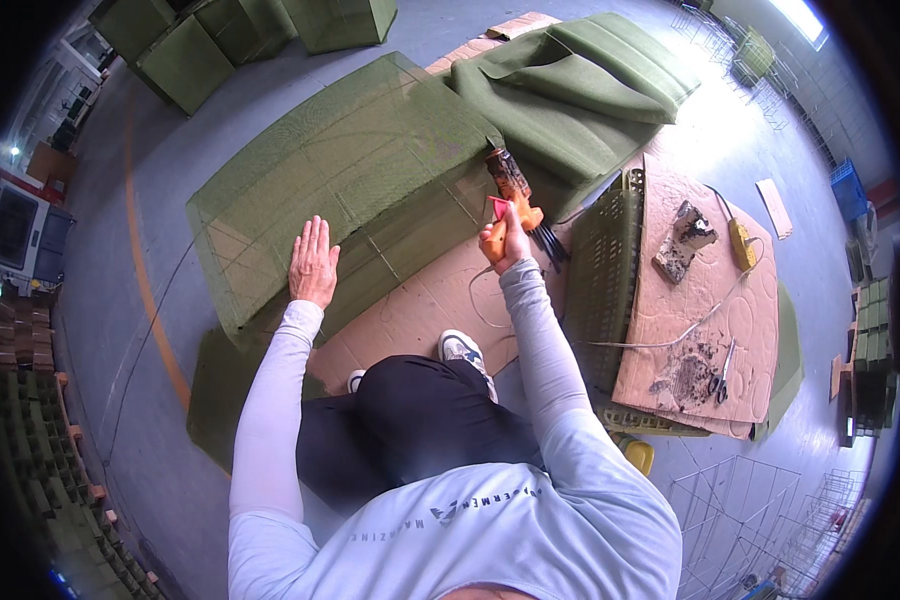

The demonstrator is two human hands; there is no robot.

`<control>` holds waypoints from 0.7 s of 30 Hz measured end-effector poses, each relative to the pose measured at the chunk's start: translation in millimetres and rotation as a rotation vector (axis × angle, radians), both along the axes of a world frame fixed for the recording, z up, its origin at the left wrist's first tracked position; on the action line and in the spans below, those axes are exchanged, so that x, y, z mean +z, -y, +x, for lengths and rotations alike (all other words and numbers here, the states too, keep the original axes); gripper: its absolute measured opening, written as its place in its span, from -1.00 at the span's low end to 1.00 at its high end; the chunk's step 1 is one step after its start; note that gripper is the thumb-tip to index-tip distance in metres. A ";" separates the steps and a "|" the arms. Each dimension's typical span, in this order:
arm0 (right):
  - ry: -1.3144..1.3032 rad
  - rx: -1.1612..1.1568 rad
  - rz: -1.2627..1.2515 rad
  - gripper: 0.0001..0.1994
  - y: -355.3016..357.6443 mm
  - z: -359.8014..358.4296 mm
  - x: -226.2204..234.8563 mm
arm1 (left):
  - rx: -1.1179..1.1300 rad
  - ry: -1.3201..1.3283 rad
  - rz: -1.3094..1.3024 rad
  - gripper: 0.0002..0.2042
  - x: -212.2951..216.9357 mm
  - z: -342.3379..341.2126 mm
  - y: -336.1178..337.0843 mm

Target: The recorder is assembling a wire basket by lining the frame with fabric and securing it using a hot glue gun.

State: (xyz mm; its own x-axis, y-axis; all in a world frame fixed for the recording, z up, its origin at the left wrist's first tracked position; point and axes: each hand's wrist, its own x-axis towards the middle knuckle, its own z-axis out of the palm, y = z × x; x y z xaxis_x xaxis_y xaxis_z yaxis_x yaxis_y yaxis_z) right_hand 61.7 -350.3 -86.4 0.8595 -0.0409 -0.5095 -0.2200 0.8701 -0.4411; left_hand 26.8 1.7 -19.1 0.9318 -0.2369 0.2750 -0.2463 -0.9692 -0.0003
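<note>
I saw the left hand [313, 262] flat at the near side of a green mesh box [350, 160], fingers straight and empty; by the box's right end, the right hand [508, 240] had its fingers wrapped round an orange glue gun [511, 180].

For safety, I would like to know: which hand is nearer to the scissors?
Right. The right hand, gripping an orange tool, is left of the scissors and farther forward; the left hand, open at the green mesh box, is much farther left.
</note>
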 end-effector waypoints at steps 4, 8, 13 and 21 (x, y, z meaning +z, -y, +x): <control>-0.013 -0.042 0.056 -0.57 3.7 -9.4 7.8 | 0.005 0.007 0.003 -0.47 0.4 -2.9 -1.3; 0.001 0.038 0.075 -0.58 -8.3 -23.3 2.7 | 0.024 -0.007 0.014 -0.47 0.8 -3.8 1.1; 0.008 0.212 0.058 -0.59 -51.3 -42.7 0.4 | -0.004 0.029 -0.039 -0.46 0.3 -2.7 -2.0; -0.056 0.419 0.005 -0.58 -113.5 -89.7 -0.5 | 0.052 -0.009 -0.040 -0.45 1.4 -7.0 -0.9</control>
State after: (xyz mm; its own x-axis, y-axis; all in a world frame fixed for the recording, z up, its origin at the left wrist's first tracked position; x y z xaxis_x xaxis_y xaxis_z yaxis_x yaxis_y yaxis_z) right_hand -28.0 -236.8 -86.8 0.7722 0.3089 -0.5552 -0.5788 0.7024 -0.4143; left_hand 19.8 2.7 -17.7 0.9450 -0.1770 0.2752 -0.1955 -0.9799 0.0409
